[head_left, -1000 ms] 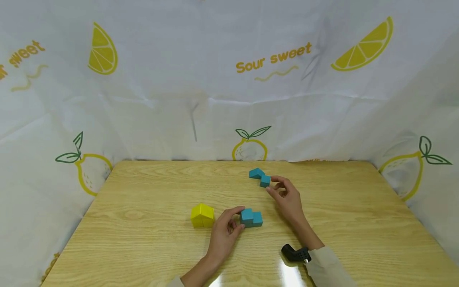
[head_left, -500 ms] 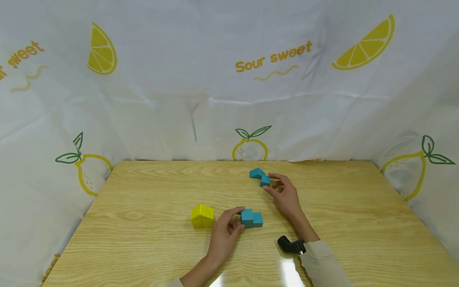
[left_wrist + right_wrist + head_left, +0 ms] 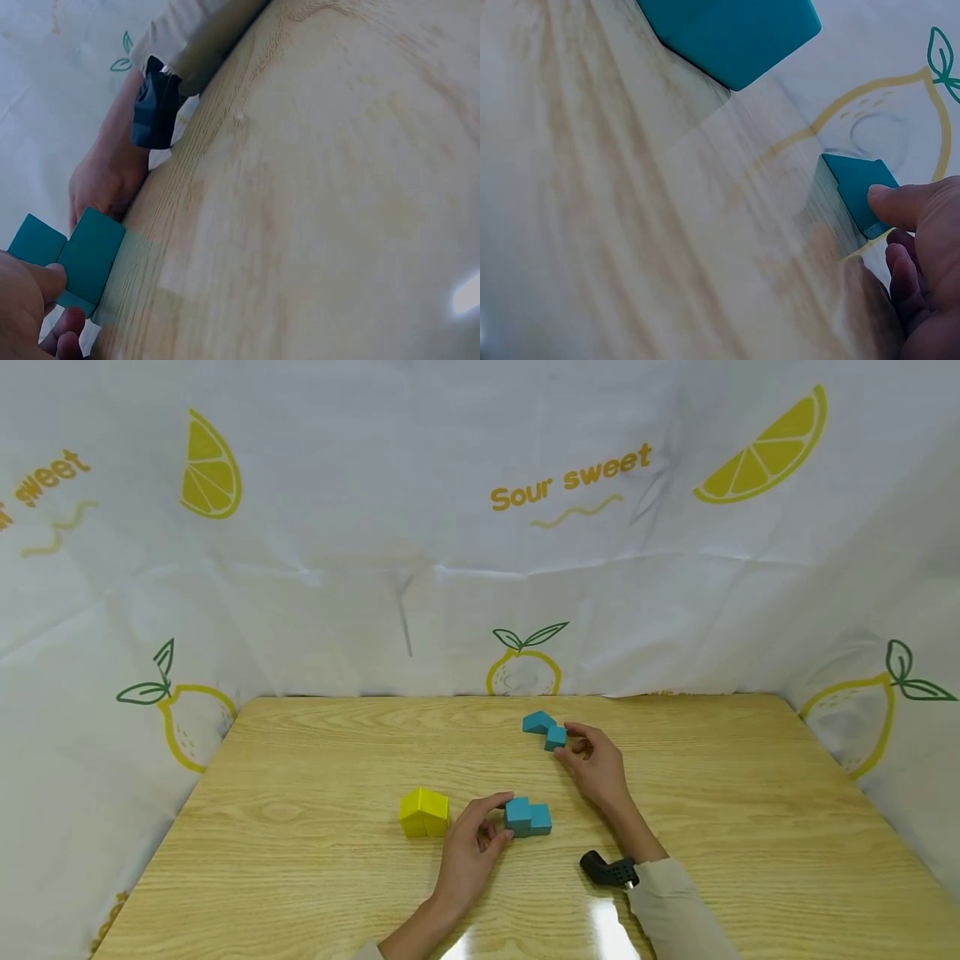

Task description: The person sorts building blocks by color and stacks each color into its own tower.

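My left hand [image 3: 467,856] pinches a blue block [image 3: 517,815] between thumb and index finger. A lower blue block [image 3: 540,819] stands against that block's right side. In the left wrist view, the thumb lies on the side of the pair of blocks [image 3: 91,255]. Farther back, the thumb and index finger of my right hand [image 3: 600,772] pinch a small blue cube [image 3: 556,738]. Touching the cube's back left corner is a blue sloped block [image 3: 537,722]. The right wrist view shows the right thumb on the face of the blue cube [image 3: 874,199].
Left of my left hand stands a yellow house-shaped stack of blocks [image 3: 424,812]. A black wrist device [image 3: 609,870] sticks out from the right sleeve. The wooden table [image 3: 315,877] ends at a white lemon-print sheet [image 3: 337,635] behind.
My right hand has moved slightly left, bringing its thumb and index finger onto the small blue cube. The left hand keeps its hold on the front block, and the blocks have hardly moved.
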`<action>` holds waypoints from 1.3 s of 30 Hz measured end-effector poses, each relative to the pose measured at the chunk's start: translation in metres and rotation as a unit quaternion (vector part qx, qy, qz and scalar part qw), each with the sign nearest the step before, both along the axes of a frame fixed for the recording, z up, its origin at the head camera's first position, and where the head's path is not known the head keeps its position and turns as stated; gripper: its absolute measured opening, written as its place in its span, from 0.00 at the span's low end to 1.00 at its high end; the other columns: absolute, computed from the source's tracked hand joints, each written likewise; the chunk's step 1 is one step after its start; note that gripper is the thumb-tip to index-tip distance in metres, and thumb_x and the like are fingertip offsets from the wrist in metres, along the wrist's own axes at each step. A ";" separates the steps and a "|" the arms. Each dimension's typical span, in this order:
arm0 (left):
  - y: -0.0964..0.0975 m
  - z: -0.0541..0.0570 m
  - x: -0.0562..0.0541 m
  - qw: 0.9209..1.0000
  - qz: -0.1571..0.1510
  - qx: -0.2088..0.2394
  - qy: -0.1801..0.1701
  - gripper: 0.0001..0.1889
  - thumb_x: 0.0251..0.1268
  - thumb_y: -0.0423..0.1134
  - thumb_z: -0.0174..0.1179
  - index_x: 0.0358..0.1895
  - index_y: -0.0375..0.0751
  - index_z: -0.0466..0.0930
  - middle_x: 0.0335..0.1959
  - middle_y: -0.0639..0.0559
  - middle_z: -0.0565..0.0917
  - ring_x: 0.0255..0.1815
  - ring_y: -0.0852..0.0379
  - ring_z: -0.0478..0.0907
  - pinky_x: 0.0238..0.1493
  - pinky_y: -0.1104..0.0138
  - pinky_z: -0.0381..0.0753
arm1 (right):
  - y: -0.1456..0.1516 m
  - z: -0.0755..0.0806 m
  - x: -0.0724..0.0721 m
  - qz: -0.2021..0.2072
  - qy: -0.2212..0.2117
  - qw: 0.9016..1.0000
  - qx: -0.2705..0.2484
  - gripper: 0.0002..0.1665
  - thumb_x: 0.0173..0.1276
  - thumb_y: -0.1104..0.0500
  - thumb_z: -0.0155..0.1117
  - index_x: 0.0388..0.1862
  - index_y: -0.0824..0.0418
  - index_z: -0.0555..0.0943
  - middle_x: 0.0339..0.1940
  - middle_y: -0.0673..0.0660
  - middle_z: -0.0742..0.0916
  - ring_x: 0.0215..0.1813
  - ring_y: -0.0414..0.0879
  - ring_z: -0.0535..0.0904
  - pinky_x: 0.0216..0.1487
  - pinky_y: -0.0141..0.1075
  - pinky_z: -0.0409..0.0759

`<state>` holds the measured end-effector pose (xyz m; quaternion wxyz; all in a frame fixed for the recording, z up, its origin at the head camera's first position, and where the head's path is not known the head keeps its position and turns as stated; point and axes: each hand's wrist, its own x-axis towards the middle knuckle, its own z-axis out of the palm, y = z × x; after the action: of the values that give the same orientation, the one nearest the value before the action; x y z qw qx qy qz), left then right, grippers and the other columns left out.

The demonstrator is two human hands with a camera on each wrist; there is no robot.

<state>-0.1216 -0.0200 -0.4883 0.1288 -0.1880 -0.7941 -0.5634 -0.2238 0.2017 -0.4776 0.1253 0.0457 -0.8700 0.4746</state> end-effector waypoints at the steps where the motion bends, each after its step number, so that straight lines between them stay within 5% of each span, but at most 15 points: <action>1: 0.000 0.001 0.000 1.000 0.000 -0.001 0.000 0.28 0.53 0.23 0.67 0.59 0.46 0.76 0.49 0.53 0.79 0.26 0.61 0.71 0.23 0.73 0.72 | 0.000 0.000 0.000 -0.001 -0.004 1.000 0.000 0.26 0.64 0.60 0.68 0.61 0.64 0.76 0.48 0.60 0.81 0.42 0.50 0.75 0.38 0.39 0.74; 6: 0.000 0.004 0.001 1.000 0.001 -0.003 -0.001 0.27 0.54 0.24 0.66 0.59 0.45 0.76 0.49 0.53 0.79 0.27 0.62 0.71 0.24 0.73 0.72 | 0.001 0.002 -0.001 0.000 -0.023 1.000 -0.006 0.25 0.65 0.60 0.67 0.60 0.63 0.76 0.43 0.60 0.82 0.40 0.50 0.76 0.39 0.41 0.75; 19: 0.000 0.007 0.003 1.000 -0.004 0.003 0.005 0.27 0.54 0.24 0.66 0.59 0.44 0.76 0.49 0.53 0.79 0.27 0.62 0.71 0.24 0.72 0.73 | 0.008 0.007 -0.005 0.036 -0.030 0.999 -0.004 0.26 0.64 0.60 0.68 0.61 0.61 0.75 0.50 0.60 0.83 0.30 0.48 0.72 0.29 0.36 0.69; 32: 0.000 0.005 0.003 1.000 0.000 0.001 -0.002 0.28 0.54 0.24 0.66 0.59 0.45 0.76 0.49 0.54 0.79 0.27 0.62 0.71 0.24 0.73 0.73 | 0.008 0.000 0.000 0.021 0.002 1.000 -0.010 0.25 0.63 0.57 0.69 0.59 0.59 0.78 0.47 0.58 0.84 0.40 0.48 0.79 0.39 0.37 0.77; 39: 0.000 0.004 0.003 1.000 -0.006 0.002 0.007 0.27 0.54 0.24 0.66 0.59 0.44 0.75 0.49 0.52 0.79 0.26 0.62 0.70 0.24 0.73 0.73 | 0.010 0.000 0.009 0.020 -0.010 0.998 -0.057 0.25 0.65 0.54 0.68 0.60 0.57 0.77 0.49 0.56 0.82 0.44 0.47 0.79 0.44 0.31 0.78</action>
<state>-0.1185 -0.0203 -0.4847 0.1314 -0.1959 -0.7908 -0.5648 -0.2150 0.2119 -0.4773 0.1096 0.0509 -0.8415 0.5265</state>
